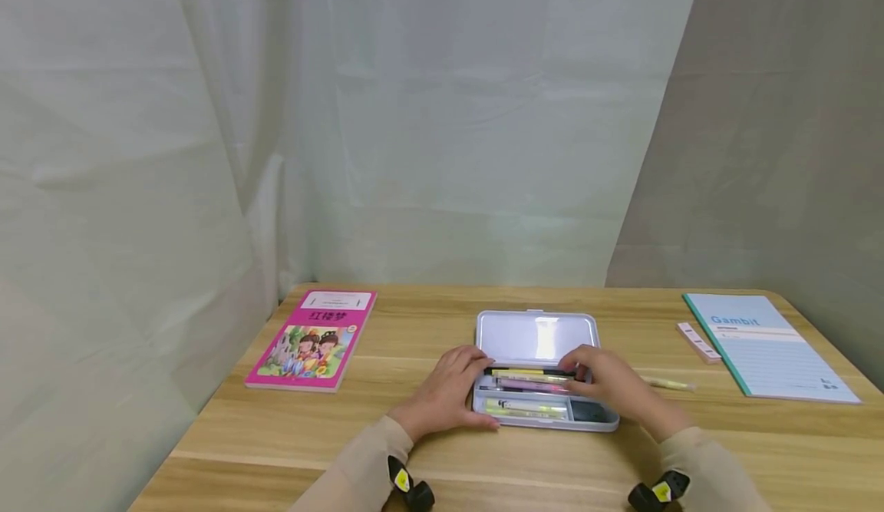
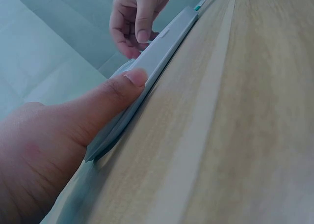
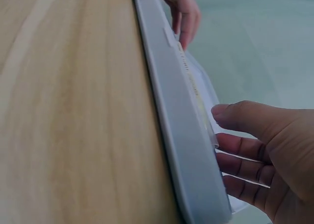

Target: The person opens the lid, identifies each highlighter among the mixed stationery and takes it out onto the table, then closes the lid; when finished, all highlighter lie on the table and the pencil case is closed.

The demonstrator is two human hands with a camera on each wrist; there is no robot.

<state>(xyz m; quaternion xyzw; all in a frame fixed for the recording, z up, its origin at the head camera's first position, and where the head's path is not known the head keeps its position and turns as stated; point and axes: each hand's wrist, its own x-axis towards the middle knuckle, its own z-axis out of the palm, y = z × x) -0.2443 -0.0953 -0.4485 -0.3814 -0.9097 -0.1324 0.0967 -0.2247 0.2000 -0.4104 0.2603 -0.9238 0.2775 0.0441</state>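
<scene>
A white pencil case [image 1: 537,337] lies with its lid folded back on the wooden table. My left hand [image 1: 445,389] grips its left end, the thumb against the front wall and the fingers at the far side. Inside are several pens and pencils [image 1: 528,384], a yellowish pen [image 1: 525,408] in the front compartment and a dark block [image 1: 588,411] at front right. Over the right end, my right hand [image 1: 611,383] reaches in, fingertips at the pens' ends. In the right wrist view, its thumb stands apart from the loosely bent fingers [image 3: 243,165], with nothing pinched between them.
A yellowish pen [image 1: 666,383] lies on the table right of my right hand. Farther right are a small pink-and-white box [image 1: 697,341] and a Gambit notebook [image 1: 773,351]. A pink book [image 1: 314,341] lies at left. Pale cloth [image 1: 470,128] hangs behind the table [image 1: 331,435].
</scene>
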